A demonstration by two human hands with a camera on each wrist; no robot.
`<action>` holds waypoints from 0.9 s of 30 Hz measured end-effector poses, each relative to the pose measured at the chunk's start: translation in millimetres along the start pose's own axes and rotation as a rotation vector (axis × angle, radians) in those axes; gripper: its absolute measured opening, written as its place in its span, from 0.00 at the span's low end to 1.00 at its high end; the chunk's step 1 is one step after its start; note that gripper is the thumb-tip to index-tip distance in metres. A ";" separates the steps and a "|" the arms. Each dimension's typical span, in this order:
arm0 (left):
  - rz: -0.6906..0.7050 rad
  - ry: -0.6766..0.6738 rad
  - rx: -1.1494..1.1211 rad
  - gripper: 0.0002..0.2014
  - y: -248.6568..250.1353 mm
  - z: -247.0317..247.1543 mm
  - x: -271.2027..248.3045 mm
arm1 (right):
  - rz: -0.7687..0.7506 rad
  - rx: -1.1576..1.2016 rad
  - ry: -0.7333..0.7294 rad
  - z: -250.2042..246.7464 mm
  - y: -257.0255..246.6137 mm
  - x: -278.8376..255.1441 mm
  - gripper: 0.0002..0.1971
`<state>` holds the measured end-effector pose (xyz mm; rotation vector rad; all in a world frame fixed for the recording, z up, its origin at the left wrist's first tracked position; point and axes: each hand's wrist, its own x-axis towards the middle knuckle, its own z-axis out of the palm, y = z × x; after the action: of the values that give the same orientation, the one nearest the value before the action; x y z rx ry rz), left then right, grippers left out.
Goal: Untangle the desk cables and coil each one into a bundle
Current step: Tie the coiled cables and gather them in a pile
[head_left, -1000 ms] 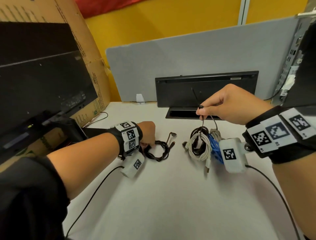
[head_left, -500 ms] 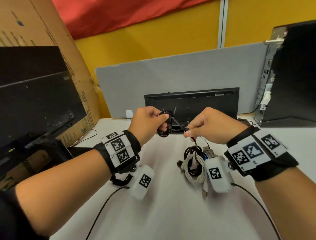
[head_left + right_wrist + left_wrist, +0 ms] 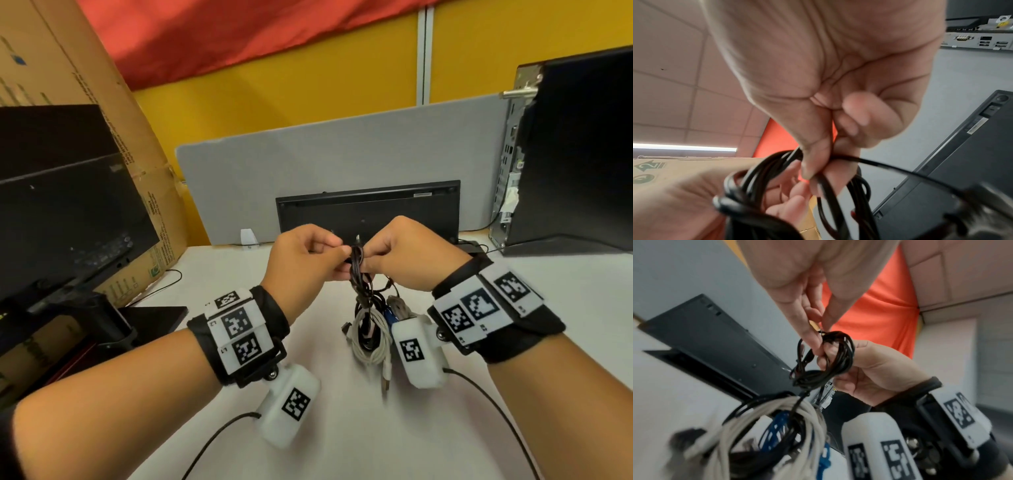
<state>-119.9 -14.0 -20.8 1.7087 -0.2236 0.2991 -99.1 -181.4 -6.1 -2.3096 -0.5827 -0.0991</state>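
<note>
White desk fills the near view, bare between the two forearms. Just beyond, right of centre, a pile of white, black and blue cables lies on it, already looped but, judging by the strands crossing, not yet separated. Above the pile both hands meet, raised off the surface so the thin black cable can hang free while it is wound. The left hand has thumb and fingers curled round the small black coil, holding the loops together; the left wrist view shows fingers pinching the top of that coil. The right hand is closed on the same cable, thumb and forefinger nipping a strand beside the loops, seemingly to feed or tuck an end round the bundle. A black strand runs down from the coil into the pile, so this cable is probably not fully free yet, and pulling hard could drag the rest along. Farther back a black keyboard stands on edge against a grey partition. At far left are a dark monitor and a cardboard box; at far right, a computer tower before a yellow wall.
</note>
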 end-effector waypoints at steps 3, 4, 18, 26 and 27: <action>-0.128 0.023 -0.114 0.03 -4.3 0.7 -1.5 | -0.015 0.037 0.027 0.2 1.5 1.0 0.10; -0.135 0.001 -0.104 0.01 -5.1 1.3 -2.9 | -0.023 0.040 0.036 0.9 1.8 1.6 0.09; 0.036 0.061 0.064 0.06 -3.8 2.6 8.4 | 0.028 -0.066 0.034 -9.0 6.8 0.6 0.09; 0.080 0.112 0.117 0.06 -0.2 -4.2 14.3 | 0.021 0.296 0.230 -17.3 6.5 1.2 0.03; 0.082 0.088 0.105 0.06 1.5 -3.3 13.4 | 0.011 0.300 0.226 -15.0 6.0 1.8 0.04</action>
<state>-108.0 -10.6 -14.6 1.7879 -0.2164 0.4520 -93.4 -194.7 1.2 -1.9780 -0.4372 -0.2470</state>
